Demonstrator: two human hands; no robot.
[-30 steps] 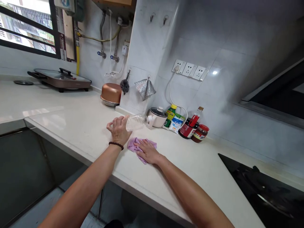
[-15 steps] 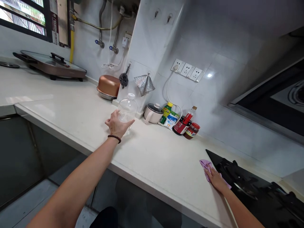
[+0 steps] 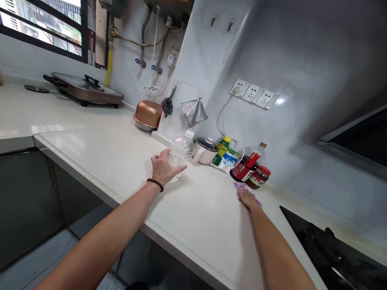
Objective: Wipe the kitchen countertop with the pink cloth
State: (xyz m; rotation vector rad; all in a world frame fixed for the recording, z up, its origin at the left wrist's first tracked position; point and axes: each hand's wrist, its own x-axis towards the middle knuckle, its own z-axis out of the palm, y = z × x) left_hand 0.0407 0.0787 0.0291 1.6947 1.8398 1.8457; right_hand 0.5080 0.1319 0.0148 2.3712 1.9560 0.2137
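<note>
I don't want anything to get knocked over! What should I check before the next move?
1. Left hand around the clear, round plastic bottle: ok, thumb and fingers curve about it.
2. White round cap on the bottle: ok, it's on.
3. Bottle's base flat on the glossy white countertop: cannot tell, the hand partly hides it.
4. Right hand on the crumpled light-purple cloth: ok.
5. Safe gap between cloth and the reddish-brown round jar with a red lid: not ok, they look very close.
6. Black-rimmed lid on the cream round pot: ok.
</note>
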